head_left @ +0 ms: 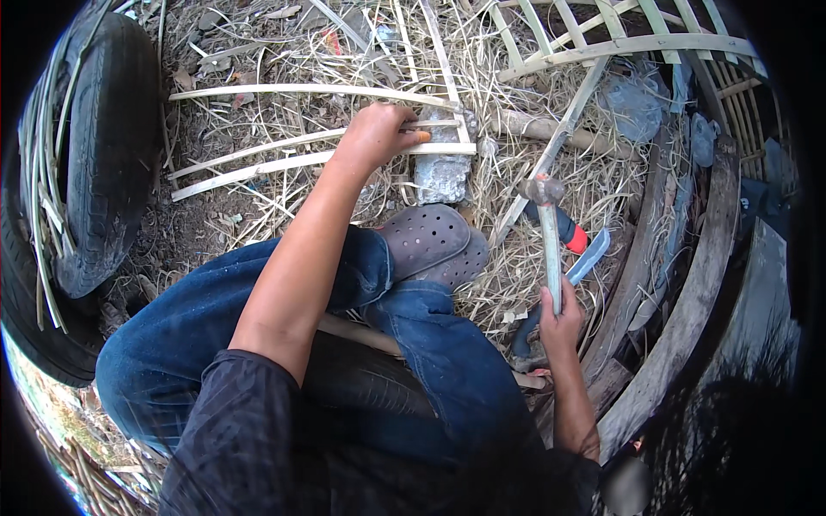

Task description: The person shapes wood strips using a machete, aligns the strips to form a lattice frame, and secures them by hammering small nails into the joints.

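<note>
My right hand (561, 325) is closed round the lower end of a hammer's pale handle (551, 249). The hammer head (541, 188) points away from me, to the right of a grey stone block (440, 182). Over that block, my left hand (377, 134) pinches at a joint of pale bamboo strips (258, 174); its fingertips partly hide what they grip. One long strip (453, 73) crosses the ends of the others there. Beside the hammer lie a blade (590, 256) and a red-and-black handle (571, 232).
Tyres (107, 155) stand at the left with thin strips draped over them. Weathered beams (688, 318) curve along the right. A slatted bamboo frame (632, 43) lies at the far right. Straw-like shavings (516, 284) cover the ground. My clogs (428, 241) rest just below the block.
</note>
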`<state>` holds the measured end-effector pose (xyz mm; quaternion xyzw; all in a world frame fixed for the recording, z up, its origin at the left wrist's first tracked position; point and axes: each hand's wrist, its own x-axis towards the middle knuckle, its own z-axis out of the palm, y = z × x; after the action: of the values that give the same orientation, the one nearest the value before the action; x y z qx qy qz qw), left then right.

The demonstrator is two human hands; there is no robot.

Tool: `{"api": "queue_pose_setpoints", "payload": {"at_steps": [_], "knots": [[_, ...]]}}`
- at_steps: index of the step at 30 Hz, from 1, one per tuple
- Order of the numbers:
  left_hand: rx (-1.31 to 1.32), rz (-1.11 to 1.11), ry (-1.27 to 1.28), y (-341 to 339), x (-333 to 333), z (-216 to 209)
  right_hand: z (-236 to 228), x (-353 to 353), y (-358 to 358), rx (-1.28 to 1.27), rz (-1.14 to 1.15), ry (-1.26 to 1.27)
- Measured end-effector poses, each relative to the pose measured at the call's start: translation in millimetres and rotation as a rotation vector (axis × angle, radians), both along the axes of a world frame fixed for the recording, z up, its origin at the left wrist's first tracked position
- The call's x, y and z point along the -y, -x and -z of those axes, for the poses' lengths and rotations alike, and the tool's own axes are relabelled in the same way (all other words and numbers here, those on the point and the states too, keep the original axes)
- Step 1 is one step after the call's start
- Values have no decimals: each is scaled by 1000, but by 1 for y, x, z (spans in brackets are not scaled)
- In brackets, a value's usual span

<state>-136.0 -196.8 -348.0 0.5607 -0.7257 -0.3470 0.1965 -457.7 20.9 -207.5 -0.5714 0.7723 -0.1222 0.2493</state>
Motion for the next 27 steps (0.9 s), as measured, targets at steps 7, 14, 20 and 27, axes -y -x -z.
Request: {"api": "queue_pose_setpoints", "payload": {"at_steps": [7,14,20,27], "knots": [[189,-43,392,10,-33,-25,28,-110,49,5,246,-35],[313,81,315,8,-38,-45,98,-158,65,283,575,-103],[99,-35,473,-13,-29,-152,124,-162,61,373,557,83],[-4,-258,623,-11,-49,-264,122,-158,60,281,495,88]]}}
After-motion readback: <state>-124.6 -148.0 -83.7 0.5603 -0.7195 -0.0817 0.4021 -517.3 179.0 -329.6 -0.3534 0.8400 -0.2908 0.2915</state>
